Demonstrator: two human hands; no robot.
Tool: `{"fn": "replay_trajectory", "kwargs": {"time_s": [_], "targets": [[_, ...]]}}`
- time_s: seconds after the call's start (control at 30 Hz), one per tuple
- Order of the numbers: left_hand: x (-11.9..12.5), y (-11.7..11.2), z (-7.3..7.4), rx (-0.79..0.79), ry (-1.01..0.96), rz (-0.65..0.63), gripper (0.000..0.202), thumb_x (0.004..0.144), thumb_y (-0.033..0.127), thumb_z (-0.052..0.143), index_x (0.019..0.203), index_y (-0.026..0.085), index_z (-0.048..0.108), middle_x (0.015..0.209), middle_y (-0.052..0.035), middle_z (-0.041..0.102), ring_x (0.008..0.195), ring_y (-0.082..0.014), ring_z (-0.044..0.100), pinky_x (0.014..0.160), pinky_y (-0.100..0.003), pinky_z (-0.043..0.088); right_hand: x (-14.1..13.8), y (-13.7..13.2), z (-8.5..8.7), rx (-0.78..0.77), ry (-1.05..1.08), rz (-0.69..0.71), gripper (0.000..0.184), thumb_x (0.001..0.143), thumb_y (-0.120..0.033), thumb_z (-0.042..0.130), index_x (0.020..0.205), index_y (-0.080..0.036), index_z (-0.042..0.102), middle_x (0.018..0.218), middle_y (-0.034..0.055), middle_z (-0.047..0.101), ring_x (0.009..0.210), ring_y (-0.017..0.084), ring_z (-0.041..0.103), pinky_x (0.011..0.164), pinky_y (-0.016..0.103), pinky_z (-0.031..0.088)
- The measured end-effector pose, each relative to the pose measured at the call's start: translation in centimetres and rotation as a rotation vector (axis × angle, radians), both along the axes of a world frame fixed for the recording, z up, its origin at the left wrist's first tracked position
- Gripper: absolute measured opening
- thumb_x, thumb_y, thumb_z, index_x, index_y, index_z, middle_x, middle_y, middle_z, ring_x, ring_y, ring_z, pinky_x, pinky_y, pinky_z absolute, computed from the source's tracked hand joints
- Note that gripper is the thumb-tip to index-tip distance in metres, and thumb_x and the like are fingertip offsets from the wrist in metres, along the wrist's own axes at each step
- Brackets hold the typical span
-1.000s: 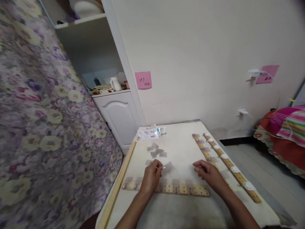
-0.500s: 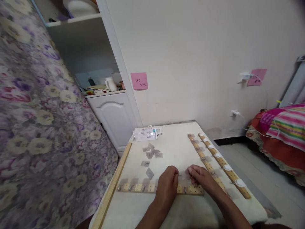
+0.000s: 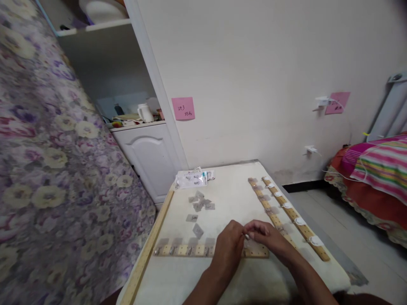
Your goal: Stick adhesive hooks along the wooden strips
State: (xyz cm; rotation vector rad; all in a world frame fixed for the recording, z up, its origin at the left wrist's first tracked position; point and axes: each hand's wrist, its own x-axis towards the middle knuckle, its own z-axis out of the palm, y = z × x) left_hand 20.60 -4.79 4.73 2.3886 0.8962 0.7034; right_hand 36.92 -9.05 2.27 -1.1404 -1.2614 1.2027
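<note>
My left hand [image 3: 229,248] and my right hand [image 3: 266,238] meet fingertip to fingertip over the right part of a perforated wooden strip [image 3: 197,250] lying across the near side of the white table [image 3: 232,195]. Both hands are pinched together around a small clear adhesive hook [image 3: 249,242] held just above the strip. Several clear hooks are stuck along the strip's left part. More loose clear hooks [image 3: 201,202] lie scattered further back on the left.
Two long wooden strips [image 3: 286,216] with white round pads run diagonally at the table's right. A clear packet [image 3: 191,179] lies at the far left corner. A wooden slat [image 3: 144,258] lines the left edge beside a floral mattress [image 3: 57,169]. A bed with striped bedding [image 3: 378,169] stands right.
My left hand picked a clear hook from the loose ones on the left and carried it right to meet my right hand over the strip. The view drifted slightly right.
</note>
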Motion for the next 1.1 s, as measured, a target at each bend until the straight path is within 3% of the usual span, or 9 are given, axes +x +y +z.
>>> {"fn": "replay_trajectory", "kwargs": {"time_s": [0.13,0.43,0.67,0.8,0.93,1.1], "targets": [[0.1,-0.2,0.5,-0.021,-0.031,0.005,0.021,0.075,0.005,0.042,0.082,0.021,0.054,0.086,-0.0024,0.054,0.083,-0.0159,0.050,0.071,-0.027,0.039,0.2,0.0,-0.1,0.012,-0.042,-0.023,0.031,0.074,-0.043,0.058,0.092,-0.018,0.062,0.089,0.0044,0.065,0.087,0.020,0.057,0.078,0.030,0.043],[0.1,-0.1,0.0,-0.077,-0.170,0.124,0.016,0.072,0.007,0.043,0.074,0.021,0.051,0.081,-0.0005,0.053,0.079,-0.0152,0.051,0.070,-0.027,0.038,1.2,0.8,-1.5,0.063,-0.259,-0.164,0.022,0.076,-0.037,0.056,0.084,-0.017,0.062,0.070,0.0000,0.057,0.068,0.015,0.051,0.063,0.026,0.039],[-0.1,-0.4,0.1,-0.119,-0.224,0.254,0.012,0.074,0.010,0.044,0.072,0.020,0.051,0.075,0.0008,0.052,0.069,-0.0136,0.049,0.064,-0.026,0.037,0.2,0.3,-1.7,-0.145,0.014,-0.034,0.025,0.073,-0.037,0.060,0.087,-0.018,0.054,0.063,-0.0044,0.054,0.054,0.011,0.052,0.050,0.022,0.040],[0.1,-1.5,-0.4,-0.181,-0.285,0.273,0.010,0.073,0.012,0.046,0.070,0.020,0.052,0.077,0.0006,0.050,0.068,-0.0131,0.049,0.063,-0.026,0.038,0.3,0.3,-1.5,-0.122,0.059,-0.078,0.023,0.072,-0.036,0.061,0.083,-0.017,0.053,0.057,-0.0069,0.050,0.047,0.008,0.047,0.047,0.020,0.037],[0.7,-3.5,-2.2,-0.390,-0.373,0.336,0.005,0.069,0.015,0.052,0.071,0.019,0.054,0.073,0.0009,0.051,0.063,-0.0128,0.050,0.062,-0.026,0.040,1.1,0.4,-1.6,-0.049,-0.041,-0.096,0.020,0.075,-0.034,0.057,0.084,-0.016,0.059,0.058,-0.0053,0.050,0.050,0.007,0.043,0.048,0.020,0.032],[1.5,-5.9,-5.3,-0.851,-0.556,0.387,0.011,0.064,0.020,0.054,0.074,0.020,0.049,0.056,0.0043,0.052,0.054,-0.0126,0.053,0.055,-0.025,0.041,2.6,0.2,-2.4,-0.055,-0.204,-0.073,0.017,0.073,-0.030,0.056,0.078,-0.015,0.063,0.065,-0.0015,0.056,0.060,0.011,0.047,0.056,0.022,0.034]]}}
